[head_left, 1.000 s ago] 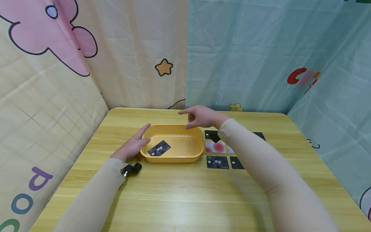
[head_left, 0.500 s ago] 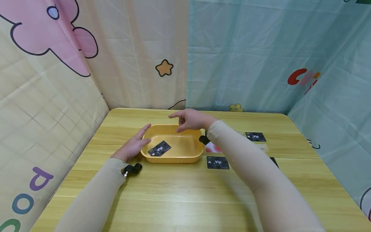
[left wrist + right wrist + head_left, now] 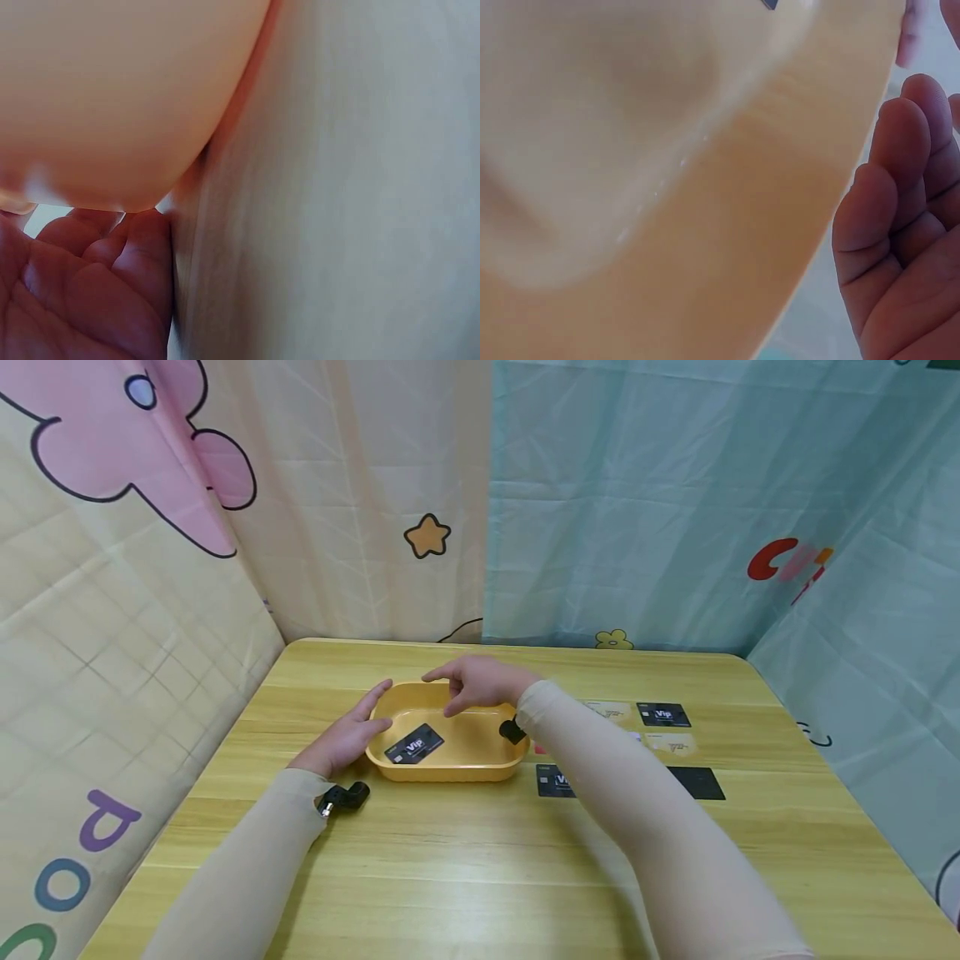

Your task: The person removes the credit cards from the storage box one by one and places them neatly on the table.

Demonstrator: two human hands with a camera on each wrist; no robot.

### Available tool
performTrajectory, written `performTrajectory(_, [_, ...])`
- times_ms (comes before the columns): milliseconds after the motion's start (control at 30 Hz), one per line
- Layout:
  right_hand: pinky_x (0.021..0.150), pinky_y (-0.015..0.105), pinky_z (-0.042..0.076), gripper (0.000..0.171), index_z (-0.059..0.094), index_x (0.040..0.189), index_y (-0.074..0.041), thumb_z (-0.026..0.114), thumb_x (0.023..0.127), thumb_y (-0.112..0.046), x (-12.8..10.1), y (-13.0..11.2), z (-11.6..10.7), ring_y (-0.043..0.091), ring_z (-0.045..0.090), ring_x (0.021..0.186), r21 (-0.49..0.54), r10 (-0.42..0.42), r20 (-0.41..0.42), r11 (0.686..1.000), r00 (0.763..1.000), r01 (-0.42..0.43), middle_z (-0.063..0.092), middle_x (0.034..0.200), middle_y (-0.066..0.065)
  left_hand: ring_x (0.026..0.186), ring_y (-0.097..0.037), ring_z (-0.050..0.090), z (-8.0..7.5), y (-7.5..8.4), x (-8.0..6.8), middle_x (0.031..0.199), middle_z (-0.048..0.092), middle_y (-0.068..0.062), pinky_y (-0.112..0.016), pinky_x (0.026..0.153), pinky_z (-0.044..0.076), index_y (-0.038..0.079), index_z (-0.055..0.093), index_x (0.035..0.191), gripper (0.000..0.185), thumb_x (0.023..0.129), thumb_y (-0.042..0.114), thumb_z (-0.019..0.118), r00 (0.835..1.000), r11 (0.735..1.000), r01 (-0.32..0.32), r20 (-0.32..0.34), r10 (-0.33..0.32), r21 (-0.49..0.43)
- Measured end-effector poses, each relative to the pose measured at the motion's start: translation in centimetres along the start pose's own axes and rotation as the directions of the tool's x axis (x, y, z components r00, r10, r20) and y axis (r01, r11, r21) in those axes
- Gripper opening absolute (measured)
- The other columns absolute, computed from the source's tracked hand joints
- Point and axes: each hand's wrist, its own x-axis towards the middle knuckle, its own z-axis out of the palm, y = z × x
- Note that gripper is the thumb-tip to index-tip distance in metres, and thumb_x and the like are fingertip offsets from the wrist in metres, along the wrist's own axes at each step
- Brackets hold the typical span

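A yellow plastic tray (image 3: 450,772) sits on the wooden table with a black VIP card (image 3: 414,744) lying flat and slanted in its left part. My left hand (image 3: 341,739) rests against the tray's left end, its thumb over the rim and its fingers largely straight. From the left wrist view, those fingers touch the outer wall (image 3: 112,112). Over the tray's back edge hovers my right hand (image 3: 483,682), index finger extended, the others loosely bent. Nothing shows between its fingers (image 3: 866,217) in the right wrist view.
Right of the tray lie several flat cards in rows: a black VIP card (image 3: 663,714), a gold card (image 3: 609,708), a cream card (image 3: 672,743), a plain black card (image 3: 697,782) and another black card (image 3: 553,781). My right forearm hides some of them. Curtains surround the table.
My right hand has moved left and toward me, from the tray's right back corner to over its back rim. More cards on the right show. The left hand and tray stay put.
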Motion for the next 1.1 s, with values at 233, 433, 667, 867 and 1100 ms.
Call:
performTrajectory(233, [0.071,0.028,0.05,0.068,0.054,0.156,-0.023,0.081,0.094,-0.021,0.8,-0.1,1.2,0.017,0.058,0.078,0.028,0.013,0.024,1.0,1.0,-0.014,0.065,0.088,0.004,0.163,-0.045,0.006,0.1,-0.2,0.0,0.179,-0.002,-0.009,-0.065,0.13,0.01,0.043,0.004,0.169,0.069,0.113,0.03,0.042,1.0,1.0,-0.013,-0.003,0.013,-0.001])
performTrajectory(433, [0.071,0.029,0.049,0.066,0.055,0.155,-0.026,0.081,0.094,-0.02,1.8,0.5,2.2,0.02,0.057,0.082,0.047,0.039,0.043,0.998,0.998,-0.041,0.063,0.09,0.005,0.163,-0.045,0.004,0.0,-0.3,0.1,0.179,0.001,-0.008,-0.067,0.129,0.007,0.046,0.005,0.168,0.068,0.113,0.033,0.042,1.0,0.999,-0.009,-0.02,0.009,0.032])
performTrajectory(667, [0.07,0.028,0.047,0.064,0.06,0.151,-0.029,0.082,0.093,-0.017,2.5,0.8,3.0,0.019,0.057,0.082,0.014,0.056,0.063,0.998,0.996,-0.057,0.062,0.089,0.004,0.163,-0.044,0.004,0.0,-0.3,0.1,0.179,0.0,-0.006,-0.067,0.129,0.007,0.046,0.005,0.168,0.068,0.112,0.033,0.042,1.0,0.999,-0.011,-0.029,0.012,0.033])
performTrajectory(867, [0.07,0.027,0.047,0.066,0.06,0.151,-0.025,0.084,0.09,-0.014,2.9,0.9,3.6,0.018,0.056,0.078,0.018,0.05,0.107,0.998,0.993,-0.052,0.062,0.087,0.004,0.163,-0.045,0.003,0.1,-0.1,0.0,0.179,-0.002,-0.006,-0.066,0.129,0.008,0.041,0.006,0.17,0.069,0.112,0.03,0.043,0.999,0.999,-0.032,-0.028,0.032,0.012])
performTrajectory(1100, [0.067,0.026,0.047,0.07,0.06,0.151,-0.028,0.085,0.087,-0.012,3.5,1.1,4.4,0.018,0.056,0.079,0.001,0.054,0.159,0.999,0.986,-0.055,0.06,0.092,0.003,0.162,-0.047,0.005,0.0,-0.1,0.0,0.179,-0.002,-0.005,-0.069,0.128,0.009,0.043,0.006,0.169,0.068,0.113,0.032,0.043,0.999,1.0,-0.023,-0.024,0.023,0.011])
